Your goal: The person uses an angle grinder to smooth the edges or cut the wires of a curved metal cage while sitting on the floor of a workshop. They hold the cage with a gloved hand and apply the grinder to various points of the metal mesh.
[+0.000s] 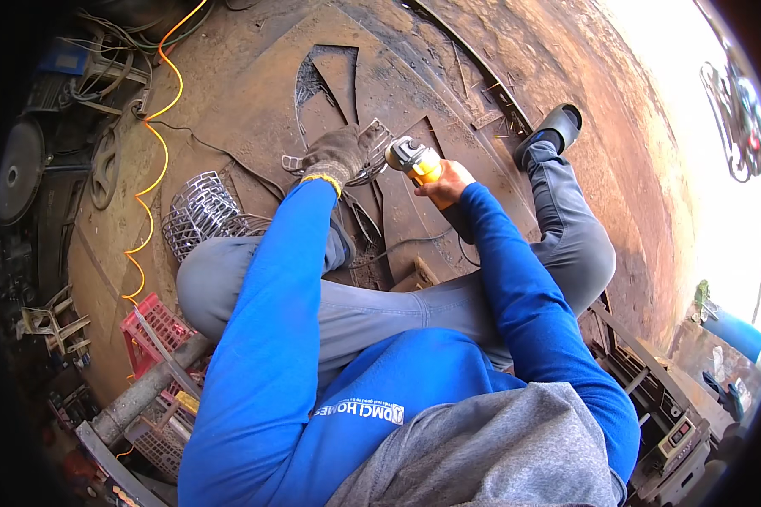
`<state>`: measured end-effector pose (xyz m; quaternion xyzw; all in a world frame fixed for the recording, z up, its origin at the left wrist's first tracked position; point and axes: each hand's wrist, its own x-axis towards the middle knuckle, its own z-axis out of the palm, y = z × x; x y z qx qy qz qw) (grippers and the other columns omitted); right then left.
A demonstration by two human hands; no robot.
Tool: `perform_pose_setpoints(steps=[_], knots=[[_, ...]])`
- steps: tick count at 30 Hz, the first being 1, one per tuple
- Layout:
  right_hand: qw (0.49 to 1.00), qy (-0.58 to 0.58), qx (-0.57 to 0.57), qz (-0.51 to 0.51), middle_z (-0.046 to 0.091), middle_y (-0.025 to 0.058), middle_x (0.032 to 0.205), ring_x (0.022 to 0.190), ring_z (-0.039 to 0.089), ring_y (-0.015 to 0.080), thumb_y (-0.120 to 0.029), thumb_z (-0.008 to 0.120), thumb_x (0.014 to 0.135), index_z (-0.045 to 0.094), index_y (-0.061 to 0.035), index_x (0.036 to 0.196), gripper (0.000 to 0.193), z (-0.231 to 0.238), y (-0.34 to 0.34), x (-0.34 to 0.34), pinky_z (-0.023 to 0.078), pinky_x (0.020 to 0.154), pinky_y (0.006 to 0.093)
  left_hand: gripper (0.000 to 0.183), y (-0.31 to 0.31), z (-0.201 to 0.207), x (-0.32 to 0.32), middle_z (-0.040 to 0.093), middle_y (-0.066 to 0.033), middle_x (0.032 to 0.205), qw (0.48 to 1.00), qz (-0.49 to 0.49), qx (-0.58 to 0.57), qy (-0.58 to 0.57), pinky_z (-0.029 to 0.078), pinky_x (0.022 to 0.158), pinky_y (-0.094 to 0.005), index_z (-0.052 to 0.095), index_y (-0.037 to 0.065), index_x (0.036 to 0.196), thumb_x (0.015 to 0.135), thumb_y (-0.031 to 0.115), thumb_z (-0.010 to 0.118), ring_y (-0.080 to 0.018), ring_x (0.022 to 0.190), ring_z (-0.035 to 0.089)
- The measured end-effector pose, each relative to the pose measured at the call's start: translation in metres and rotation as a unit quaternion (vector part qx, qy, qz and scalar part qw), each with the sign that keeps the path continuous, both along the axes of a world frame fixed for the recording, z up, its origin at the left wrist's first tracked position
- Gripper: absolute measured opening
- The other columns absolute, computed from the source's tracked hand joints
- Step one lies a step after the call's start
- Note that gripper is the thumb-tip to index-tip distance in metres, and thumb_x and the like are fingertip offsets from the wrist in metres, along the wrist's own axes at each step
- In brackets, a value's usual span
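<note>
My left hand [336, 155], in a dark knit glove with a yellow cuff, is closed on a slotted metal bracket [381, 142] just above the steel sheet [271, 101]. Its exact shape is partly hidden by the glove. My right hand [451, 182], bare, wraps round the body of a yellow angle grinder [424, 166]. The grinder's silver head points left, close to the bracket's right end; whether they touch I cannot tell. Left of my left forearm lies a pile of similar shiny metal brackets [203, 211].
An orange coiled hose [162, 152] runs down the left side. Dark cables [245, 169] cross the sheet, which has cut-out openings. A red plastic crate [156, 329] stands at lower left, near machinery and a large disc [19, 173]. My shod foot [558, 127] rests at right.
</note>
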<state>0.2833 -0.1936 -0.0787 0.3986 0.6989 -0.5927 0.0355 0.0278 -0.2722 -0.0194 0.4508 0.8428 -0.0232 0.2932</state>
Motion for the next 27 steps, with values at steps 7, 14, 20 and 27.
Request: perform_pose_setpoints(steps=[7, 14, 20, 27], knots=[[0.999, -0.025, 0.024, 0.028, 0.074, 0.0099, 0.098, 0.089, 0.070, 0.0241, -0.027, 0.091, 0.066, 0.069, -0.0037, 0.113, 0.058, 0.005, 0.001, 0.003, 0.054, 0.087, 0.0355, 0.074, 0.002, 0.003, 0.002, 0.066, -0.0228, 0.128, 1.000, -0.002, 0.000, -0.003, 0.045, 0.104, -0.0501, 0.065, 0.008, 0.125, 0.102, 0.069, 0.030, -0.0420, 0.121, 0.061], [0.982, -0.090, 0.154, 0.061, 0.074, 0.0189, 0.101, 0.097, 0.071, 0.0351, -0.033, 0.090, 0.065, 0.067, -0.0058, 0.114, 0.061, 0.031, -0.009, -0.002, 0.055, 0.089, 0.0426, 0.075, 0.002, -0.005, -0.002, 0.065, -0.0227, 0.129, 1.000, -0.003, 0.006, -0.005, 0.046, 0.105, -0.0498, 0.064, 0.008, 0.129, 0.102, 0.069, 0.030, -0.0414, 0.122, 0.061], [0.972, -0.112, 0.194, 0.077, 0.074, 0.0195, 0.100, 0.096, 0.071, 0.0379, -0.037, 0.088, 0.067, 0.066, -0.0068, 0.115, 0.061, 0.046, -0.008, -0.002, 0.056, 0.087, 0.0446, 0.075, 0.001, -0.007, -0.004, 0.066, -0.0235, 0.127, 1.000, 0.007, 0.010, -0.003, 0.046, 0.104, -0.0505, 0.065, 0.008, 0.128, 0.102, 0.069, 0.031, -0.0413, 0.121, 0.061], [0.970, -0.145, 0.191, 0.049, 0.074, 0.0199, 0.100, 0.096, 0.071, 0.0377, -0.035, 0.089, 0.064, 0.066, -0.0055, 0.113, 0.062, 0.041, -0.010, -0.002, 0.056, 0.088, 0.0441, 0.066, 0.001, -0.007, 0.000, 0.068, -0.0204, 0.126, 1.000, -0.009, 0.004, -0.009, 0.050, 0.099, -0.0550, 0.066, 0.014, 0.127, 0.101, 0.068, 0.038, -0.0434, 0.118, 0.064]])
